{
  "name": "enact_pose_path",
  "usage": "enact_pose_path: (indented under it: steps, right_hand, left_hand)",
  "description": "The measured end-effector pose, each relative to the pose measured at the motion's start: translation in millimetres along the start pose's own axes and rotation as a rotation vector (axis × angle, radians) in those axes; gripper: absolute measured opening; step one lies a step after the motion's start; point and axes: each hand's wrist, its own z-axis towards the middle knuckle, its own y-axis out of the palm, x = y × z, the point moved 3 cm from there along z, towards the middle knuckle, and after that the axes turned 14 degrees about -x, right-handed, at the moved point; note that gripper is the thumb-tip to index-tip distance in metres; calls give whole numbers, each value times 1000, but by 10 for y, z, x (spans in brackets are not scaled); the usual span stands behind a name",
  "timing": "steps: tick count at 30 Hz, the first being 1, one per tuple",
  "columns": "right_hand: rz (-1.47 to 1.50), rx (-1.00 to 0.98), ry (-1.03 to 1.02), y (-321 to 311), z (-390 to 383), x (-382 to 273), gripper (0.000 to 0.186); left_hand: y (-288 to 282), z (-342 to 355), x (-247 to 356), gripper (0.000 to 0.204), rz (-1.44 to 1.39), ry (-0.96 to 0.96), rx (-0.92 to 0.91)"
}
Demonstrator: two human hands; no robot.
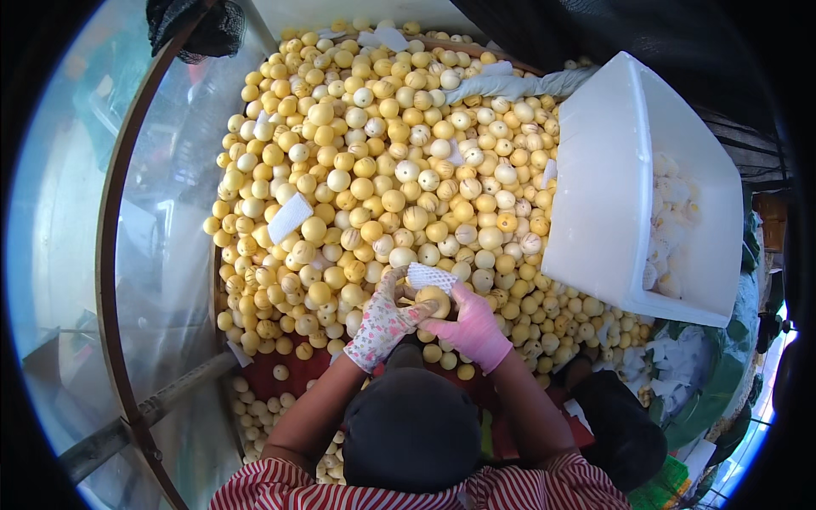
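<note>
Between my hands is a pale yellow pepino melon, held just above the heap. My left hand, in a white glove with a flower print, is closed on it, its thumb pressed to the side. My right hand, in a pink glove, has its thumb by the fruit's lower side. Its fingertips are closed on the end of a white foam net sleeve just beyond the fruit. The sleeve's left end lies close to my left fingertips. A big heap of pepino melons, some with purple streaks, spreads in front of both hands.
A large white foam box stands tilted at the right, with white-wrapped fruit inside. Another foam sleeve lies on the heap. A brown frame and a grey pole border the left side. White wrappings lie at the right.
</note>
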Motion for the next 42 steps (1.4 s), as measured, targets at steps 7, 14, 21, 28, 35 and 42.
enact_pose_path:
  steps: [7,14,21,28,35,42]
  right_hand:
    - [767,-287,-74,139,-420,-481,61]
    - [583,-119,-21,75,-630,-461,53]
    - [851,-91,-92,10,-755,-292,48]
    - [695,-35,7,-55,-762,-349,51]
    - [-33,605,-109,-297,-595,-159,54]
    - [-164,910,-396,-1118,-1126,-975,68]
  left_hand:
    - [-108,-195,64,50,456,260,-231]
    - [147,-230,-17,48,-678,188,-516]
    - [303,-153,52,55,-780,-27,-573]
    - [370,-152,102,32,-713,271,-580]
    - [577,-138,416,13,314,156,-148]
    - [633,287,1301,16,-117,569,-356]
